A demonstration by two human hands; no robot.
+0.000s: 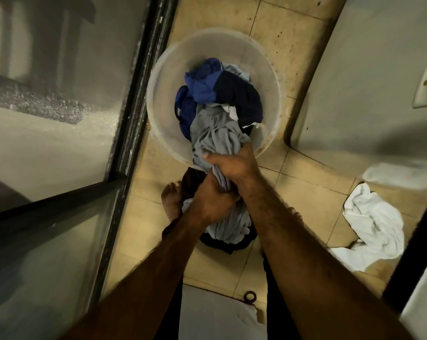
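**Grey garment** [214,136]: wrung into a thick rope. Its upper part lies in the tub, and it crosses the near rim and hangs bunched below the hands, above the floor.

**Right hand** [232,165]: clenched round the grey garment just at the tub's near rim, with the thumb across the cloth.

**Left hand** [207,202]: clenched round the same garment directly below the right hand, and the two hands touch.

**Tub** [163,77]: round, pale and translucent. It stands on the floor between the glass door and the white appliance.

**Blue garment** [200,87]: crumpled in the tub at its far left, touching the grey garment.

**Navy garment** [241,96]: in the tub to the right of the blue one. A scrap of white cloth [232,112] shows at its near edge.

**Dark cloth** [222,244]: on the floor under the hanging end of the grey garment, mostly covered by it.

**White rag** [374,222]: crumpled on the floor to the right, well apart from the tub.

**Bare foot** [170,200]: on the floor just left of the hands and partly hidden by the left wrist. The toes of the other foot [295,213] show past the right forearm.

**Floor** [305,182]: beige tiles, stained, with dark joints.

**Glass door** [133,94]: frosted panes in a dark frame, running close along the tub's left side.

**White appliance** [354,82]: has a recessed handle [426,77] and stands close by the tub's right side. What kind it is cannot be told.

**Small dark ring** [250,296]: on the floor, near the bottom of the view between the forearms.
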